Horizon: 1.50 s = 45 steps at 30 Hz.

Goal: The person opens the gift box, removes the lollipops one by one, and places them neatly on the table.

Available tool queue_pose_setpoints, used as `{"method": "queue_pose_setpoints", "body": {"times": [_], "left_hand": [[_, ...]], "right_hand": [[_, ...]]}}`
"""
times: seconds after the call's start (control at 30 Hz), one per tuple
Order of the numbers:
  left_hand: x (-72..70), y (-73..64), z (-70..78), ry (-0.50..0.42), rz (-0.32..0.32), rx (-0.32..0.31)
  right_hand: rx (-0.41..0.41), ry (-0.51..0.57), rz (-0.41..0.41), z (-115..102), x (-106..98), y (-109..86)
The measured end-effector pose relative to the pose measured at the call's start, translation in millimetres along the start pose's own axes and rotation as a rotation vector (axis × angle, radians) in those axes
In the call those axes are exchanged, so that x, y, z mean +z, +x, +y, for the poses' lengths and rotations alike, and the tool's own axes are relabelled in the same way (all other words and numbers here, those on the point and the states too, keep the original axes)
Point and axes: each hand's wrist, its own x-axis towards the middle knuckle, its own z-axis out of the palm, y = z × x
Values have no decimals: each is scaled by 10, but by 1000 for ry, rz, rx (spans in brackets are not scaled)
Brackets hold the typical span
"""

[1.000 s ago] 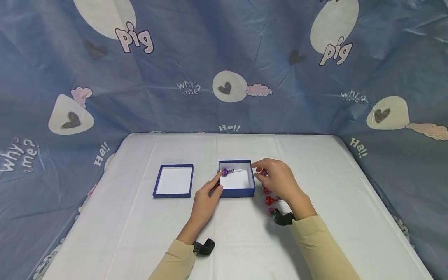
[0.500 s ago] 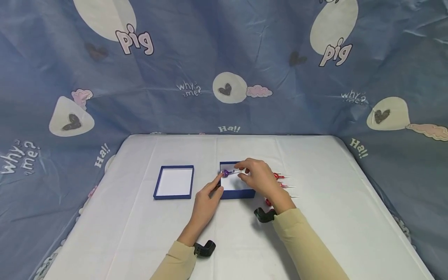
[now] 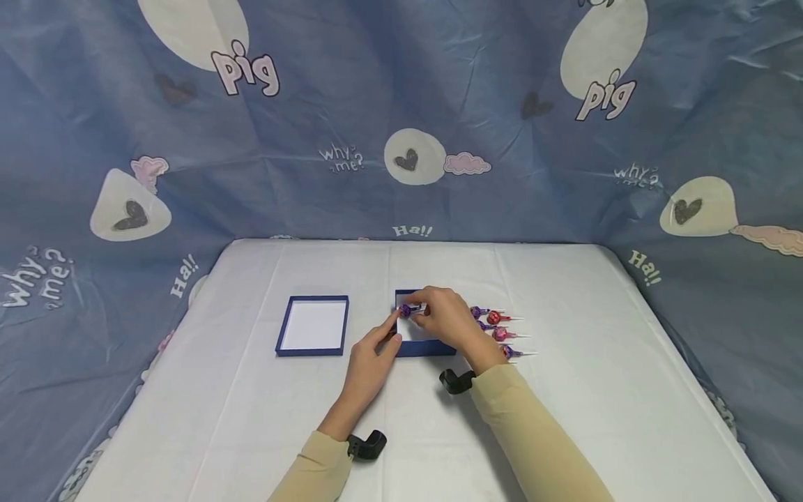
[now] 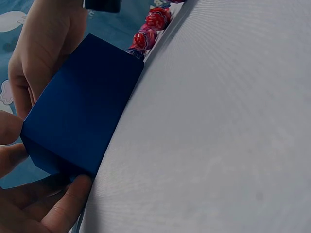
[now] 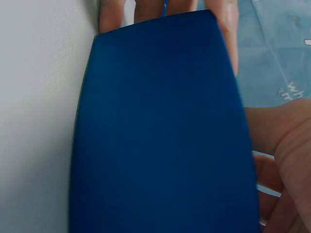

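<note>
A blue box [image 3: 428,347] with a white inside stands in the middle of the table. My left hand [image 3: 370,362] holds its left side; fingers lie against its corner and rim in the left wrist view. Inside the box, near the left wall, lies a purple-wrapped lollipop [image 3: 406,310]. My right hand [image 3: 447,317] reaches in over the right wall, thumb and forefinger parted on either side of the lollipop's stick. The box wall [image 5: 160,126] hides part of that hand in the right wrist view.
Several red and purple lollipops [image 3: 500,334] lie in a cluster right of the box, partly behind my right wrist. The shallow blue-edged lid [image 3: 312,353] lies inside up on the left. A patterned blue cloth [image 3: 314,202] hangs behind the white table [image 3: 219,418].
My right hand has moved left from the lollipops beside the box into the box, reaching the purple lollipop. More lollipops on the table have come into sight. My left hand stays put.
</note>
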Motion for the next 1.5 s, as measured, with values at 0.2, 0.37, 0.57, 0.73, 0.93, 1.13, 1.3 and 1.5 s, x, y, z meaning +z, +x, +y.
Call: {"method": "queue_pose_setpoints", "body": {"times": [0.2, 0.37, 0.57, 0.73, 0.93, 1.13, 1.3, 1.5], "left_hand": [[-11, 0, -1, 6, 2, 23], [-17, 0, -1, 3, 5, 33], [-10, -3, 14, 6, 8, 34], [2, -3, 15, 1, 12, 33], [9, 0, 17, 3, 7, 22], [9, 3, 22, 5, 10, 19], [11, -9, 6, 11, 8, 22], [8, -3, -8, 1, 8, 25]], "right_hand": [[16, -11, -4, 20, 62, 46], [31, -59, -22, 44, 107, 80], [29, -161, -38, 83, 145, 101], [5, -205, -40, 83, 147, 99], [13, -209, -49, 76, 149, 102], [28, -190, -48, 86, 167, 110], [29, -189, -52, 99, 185, 91], [9, -197, -41, 80, 173, 89]]}}
